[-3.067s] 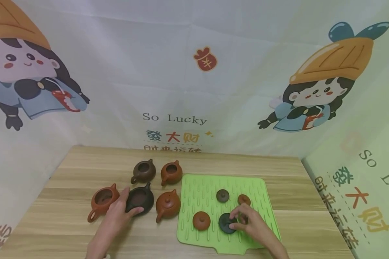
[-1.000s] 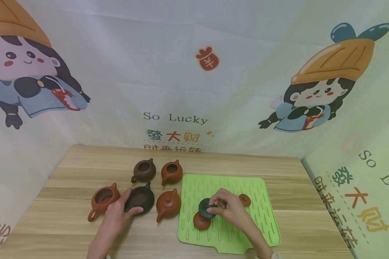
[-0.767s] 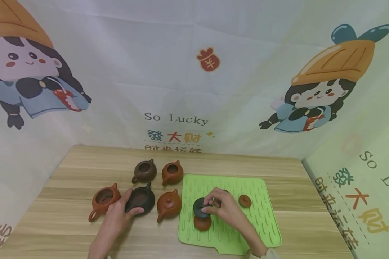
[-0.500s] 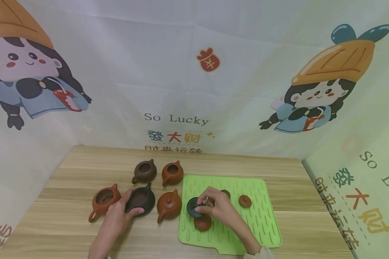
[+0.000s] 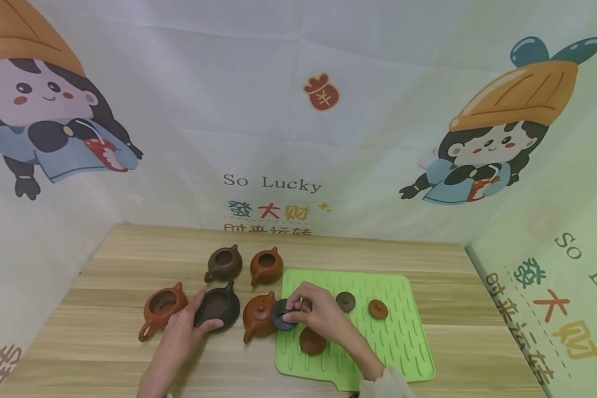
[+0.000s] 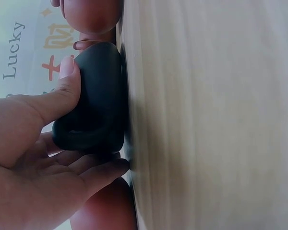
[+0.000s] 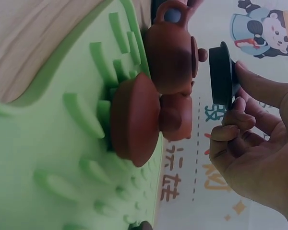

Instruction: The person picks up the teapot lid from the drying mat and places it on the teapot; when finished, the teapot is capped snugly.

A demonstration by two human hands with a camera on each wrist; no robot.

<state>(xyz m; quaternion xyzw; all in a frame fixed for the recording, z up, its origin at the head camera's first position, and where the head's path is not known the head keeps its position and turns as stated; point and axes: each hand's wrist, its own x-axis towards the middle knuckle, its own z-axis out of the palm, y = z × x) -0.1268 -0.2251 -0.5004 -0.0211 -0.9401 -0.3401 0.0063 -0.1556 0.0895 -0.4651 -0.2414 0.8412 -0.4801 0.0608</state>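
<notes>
lidded teapot (image 5: 257,325) stands between black teapot (image 5: 230,319) and black lid (image 5: 281,319)

the biggest thing on my feed is the printed cloth (image 5: 258,127) behind the table (image 5: 229,362). the wooden table carries everything, and on its right part i have the green mat (image 5: 400,342), ridged all over.

the left hand (image 5: 181,331) has thumb and fingers around the black teapot, which sits on the table with its mouth uncovered. the right hand (image 5: 323,315) is over the mat's left part, pinching.

i count four more teapots. an uncovered red-brown teapot (image 5: 160,317) is just beside the left hand's fingers; i can't tell whether they touch. farther back stand a brown teapot (image 5: 225,272) and an orange teapot (image 5: 267,272), both lidless. the lidded teapot is what i'd call in the way, filling the gap between the black teapot and the mat.

last, the lids: the right hand pinches the black lid from above, clear of the mat, by the lidded teapot's side. on the mat lie the red-brown lid (image 5: 312,341), the dark brown lid (image 5: 345,302) and the small orange lid (image 5: 378,309).
</notes>
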